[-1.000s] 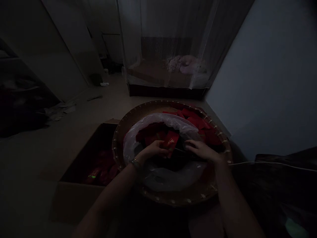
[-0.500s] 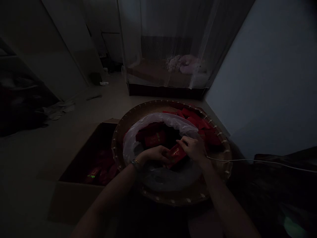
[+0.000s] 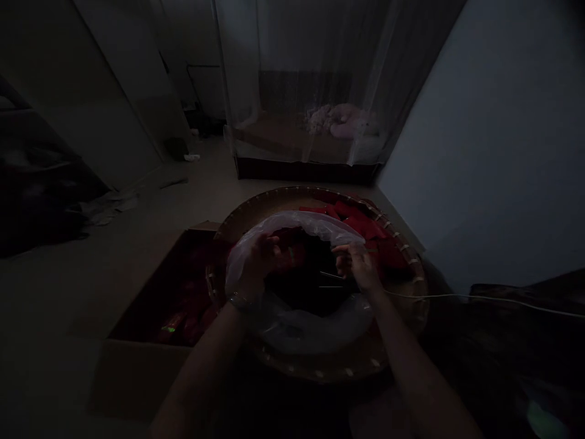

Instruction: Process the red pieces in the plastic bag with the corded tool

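Wall (image 3: 503, 140): the right side of the dim room is filled by it.
Bed (image 3: 274, 131): it is placed beyond the work, hung about with a net (image 3: 311, 36).
Basket (image 3: 249, 204): its round, shallow, woven form is set in front of the person, with its rim bound at intervals by pale ties.
Box (image 3: 141, 366): it is stood just left of the basket, with red packets (image 3: 183, 311) held inside.
Bag (image 3: 315, 335): its pale plastic rim is spread in a ring within the basket, around a dark hollow.
Left hand (image 3: 262, 259): it is held over the bag's left part, fingers partly bent and blurred; whether anything is gripped cannot be told.
Right hand (image 3: 359, 265): it is held at the bag's right edge, fingers curled and thumb brought near them; whether anything is pinched cannot be told.
Red pile (image 3: 365, 228): it is heaped in the basket's far right part, outside the bag, made of more packets.
Packet (image 3: 290, 257): it is seen in the bag, just right of the left fingers; contact cannot be judged.
Handling: each packet is judged light, thin, easily creased and perhaps slick; it is best taken by 2 opposite edges, without squeezing the middle.
Cord (image 3: 457, 296): it is stretched from the right towards the right wrist.
Bracelet (image 3: 238, 300): 1 is worn on the left wrist.
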A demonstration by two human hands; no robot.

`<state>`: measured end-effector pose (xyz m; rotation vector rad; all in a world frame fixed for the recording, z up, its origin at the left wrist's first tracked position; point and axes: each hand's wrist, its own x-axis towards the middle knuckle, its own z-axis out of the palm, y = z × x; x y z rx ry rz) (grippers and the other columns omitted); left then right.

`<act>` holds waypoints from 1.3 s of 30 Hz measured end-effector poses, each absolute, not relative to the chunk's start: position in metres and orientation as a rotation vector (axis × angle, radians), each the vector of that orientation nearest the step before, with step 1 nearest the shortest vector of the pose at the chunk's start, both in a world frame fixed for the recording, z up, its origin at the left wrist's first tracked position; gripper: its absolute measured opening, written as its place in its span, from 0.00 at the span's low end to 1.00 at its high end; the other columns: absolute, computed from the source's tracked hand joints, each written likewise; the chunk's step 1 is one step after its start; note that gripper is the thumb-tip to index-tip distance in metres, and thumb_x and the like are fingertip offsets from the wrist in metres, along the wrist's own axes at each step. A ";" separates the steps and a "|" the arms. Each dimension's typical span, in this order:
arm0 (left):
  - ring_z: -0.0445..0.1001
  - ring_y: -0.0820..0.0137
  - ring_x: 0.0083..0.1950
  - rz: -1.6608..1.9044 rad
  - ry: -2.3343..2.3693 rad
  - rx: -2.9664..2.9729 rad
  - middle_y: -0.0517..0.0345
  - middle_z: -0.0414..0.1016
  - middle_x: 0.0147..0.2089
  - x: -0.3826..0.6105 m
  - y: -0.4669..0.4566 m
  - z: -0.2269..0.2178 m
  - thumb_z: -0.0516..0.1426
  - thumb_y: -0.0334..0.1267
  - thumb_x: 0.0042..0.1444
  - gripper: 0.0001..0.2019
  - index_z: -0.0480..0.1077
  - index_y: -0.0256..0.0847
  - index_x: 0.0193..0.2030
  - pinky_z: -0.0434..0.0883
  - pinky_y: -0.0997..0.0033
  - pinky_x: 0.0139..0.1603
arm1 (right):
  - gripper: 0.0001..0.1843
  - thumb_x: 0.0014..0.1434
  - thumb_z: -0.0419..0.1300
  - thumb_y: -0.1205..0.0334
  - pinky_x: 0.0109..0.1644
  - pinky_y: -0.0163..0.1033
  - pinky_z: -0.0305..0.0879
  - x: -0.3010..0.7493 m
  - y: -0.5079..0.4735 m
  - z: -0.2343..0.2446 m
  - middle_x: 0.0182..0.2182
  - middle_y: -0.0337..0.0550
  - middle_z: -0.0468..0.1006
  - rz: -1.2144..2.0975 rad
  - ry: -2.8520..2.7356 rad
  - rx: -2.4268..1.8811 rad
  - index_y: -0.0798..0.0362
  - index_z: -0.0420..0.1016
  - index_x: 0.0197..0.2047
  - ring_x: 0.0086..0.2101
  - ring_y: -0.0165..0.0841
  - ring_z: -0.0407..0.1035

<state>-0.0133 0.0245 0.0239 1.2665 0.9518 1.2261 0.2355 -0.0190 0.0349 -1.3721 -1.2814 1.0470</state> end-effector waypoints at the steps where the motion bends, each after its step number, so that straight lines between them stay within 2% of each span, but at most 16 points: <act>1: 0.72 0.69 0.35 1.246 0.966 1.284 0.50 0.75 0.43 -0.013 0.026 0.024 0.55 0.44 0.55 0.14 0.69 0.42 0.46 0.69 0.69 0.34 | 0.36 0.56 0.41 0.32 0.18 0.31 0.59 0.233 -0.019 0.036 0.22 0.42 0.70 1.065 -1.285 -1.363 0.56 0.71 0.40 0.18 0.28 0.64; 3: 0.72 0.69 0.34 1.228 1.018 1.374 0.52 0.76 0.39 -0.009 0.026 0.023 0.56 0.43 0.54 0.13 0.71 0.39 0.42 0.68 0.70 0.35 | 0.36 0.55 0.43 0.32 0.17 0.30 0.58 0.230 -0.020 0.035 0.21 0.42 0.69 1.094 -1.308 -1.365 0.57 0.72 0.39 0.18 0.28 0.64; 6: 0.71 0.66 0.39 0.993 1.279 1.865 0.53 0.75 0.36 0.002 0.024 0.018 0.57 0.36 0.51 0.07 0.74 0.38 0.36 0.66 0.69 0.42 | 0.36 0.54 0.44 0.31 0.17 0.29 0.57 0.229 -0.019 0.029 0.21 0.42 0.69 1.143 -1.365 -1.388 0.58 0.72 0.37 0.19 0.27 0.64; 9: 0.67 0.62 0.46 0.673 1.481 2.329 0.49 0.74 0.43 0.010 0.020 0.011 0.54 0.29 0.53 0.10 0.73 0.38 0.40 0.63 0.64 0.49 | 0.35 0.55 0.45 0.32 0.17 0.28 0.57 0.230 -0.017 0.022 0.21 0.41 0.69 1.178 -1.439 -1.395 0.58 0.72 0.37 0.19 0.27 0.64; 12: 0.63 0.58 0.49 0.527 1.663 2.520 0.45 0.71 0.46 0.011 0.016 0.006 0.50 0.27 0.56 0.15 0.69 0.38 0.48 0.62 0.59 0.48 | 0.32 0.57 0.46 0.35 0.17 0.28 0.57 0.230 -0.017 0.018 0.22 0.40 0.69 1.193 -1.492 -1.388 0.58 0.71 0.38 0.20 0.26 0.64; 14: 0.62 0.57 0.49 0.491 1.759 2.531 0.43 0.70 0.45 0.010 0.015 0.003 0.49 0.27 0.57 0.15 0.68 0.37 0.49 0.61 0.58 0.47 | 0.31 0.58 0.46 0.37 0.17 0.28 0.57 0.229 -0.018 0.018 0.22 0.40 0.69 1.187 -1.516 -1.389 0.57 0.71 0.39 0.20 0.26 0.64; 16: 0.63 0.56 0.48 0.481 1.790 2.502 0.43 0.70 0.42 0.008 0.016 0.002 0.49 0.27 0.57 0.12 0.70 0.36 0.44 0.61 0.57 0.47 | 0.29 0.58 0.46 0.38 0.17 0.27 0.57 0.228 -0.018 0.018 0.22 0.39 0.69 1.165 -1.534 -1.399 0.57 0.71 0.39 0.20 0.26 0.64; 19: 0.66 0.60 0.43 0.611 1.698 2.366 0.47 0.72 0.37 0.006 0.022 0.002 0.52 0.27 0.55 0.07 0.71 0.36 0.36 0.62 0.60 0.46 | 0.28 0.58 0.46 0.39 0.17 0.27 0.57 0.228 -0.019 0.020 0.22 0.39 0.69 1.147 -1.546 -1.400 0.56 0.71 0.38 0.20 0.26 0.64; 22: 0.69 0.67 0.38 0.985 1.560 1.958 0.53 0.72 0.35 0.008 0.026 0.007 0.56 0.29 0.51 0.05 0.68 0.37 0.36 0.64 0.67 0.42 | 0.27 0.57 0.47 0.40 0.18 0.28 0.58 0.226 -0.018 0.021 0.22 0.39 0.68 1.150 -1.546 -1.390 0.56 0.71 0.38 0.20 0.26 0.63; 25: 0.71 0.70 0.37 1.255 1.353 1.431 0.55 0.71 0.37 0.018 0.021 0.014 0.60 0.32 0.45 0.18 0.63 0.36 0.44 0.66 0.72 0.38 | 0.26 0.56 0.50 0.41 0.19 0.29 0.61 0.219 -0.021 0.024 0.25 0.41 0.70 1.193 -1.555 -1.371 0.57 0.71 0.40 0.24 0.28 0.66; 28: 0.72 0.70 0.39 1.342 1.146 1.085 0.53 0.72 0.42 0.034 0.007 0.019 0.62 0.35 0.42 0.26 0.60 0.37 0.50 0.68 0.72 0.40 | 0.25 0.54 0.54 0.45 0.23 0.32 0.65 0.206 -0.028 0.028 0.34 0.45 0.74 1.249 -1.596 -1.317 0.55 0.69 0.47 0.30 0.32 0.69; 30: 0.72 0.69 0.42 1.367 1.108 1.073 0.52 0.72 0.43 0.043 -0.003 0.020 0.64 0.36 0.40 0.25 0.63 0.36 0.46 0.68 0.72 0.42 | 0.21 0.53 0.57 0.49 0.29 0.34 0.68 0.199 -0.031 0.030 0.36 0.43 0.75 1.140 -1.654 -1.296 0.54 0.70 0.45 0.33 0.33 0.69; 33: 0.72 0.67 0.41 1.317 1.120 1.163 0.53 0.74 0.40 0.045 -0.012 0.025 0.64 0.39 0.41 0.22 0.66 0.35 0.43 0.68 0.70 0.42 | 0.12 0.53 0.57 0.55 0.35 0.36 0.67 0.199 -0.031 0.032 0.32 0.41 0.75 0.938 -1.644 -1.343 0.54 0.72 0.37 0.33 0.33 0.69; 37: 0.72 0.67 0.46 1.440 1.208 1.349 0.51 0.73 0.46 0.025 -0.011 0.035 0.62 0.40 0.46 0.26 0.63 0.39 0.53 0.67 0.69 0.49 | 0.09 0.51 0.58 0.59 0.36 0.37 0.66 0.211 -0.027 0.034 0.31 0.41 0.76 0.934 -1.665 -1.379 0.55 0.74 0.35 0.32 0.34 0.70; 39: 0.71 0.66 0.48 1.306 1.124 1.573 0.51 0.73 0.47 0.015 -0.011 0.036 0.63 0.39 0.45 0.29 0.63 0.40 0.56 0.66 0.69 0.51 | 0.08 0.51 0.58 0.62 0.39 0.38 0.65 0.213 -0.027 0.034 0.32 0.41 0.77 0.920 -1.739 -1.338 0.54 0.75 0.35 0.34 0.35 0.70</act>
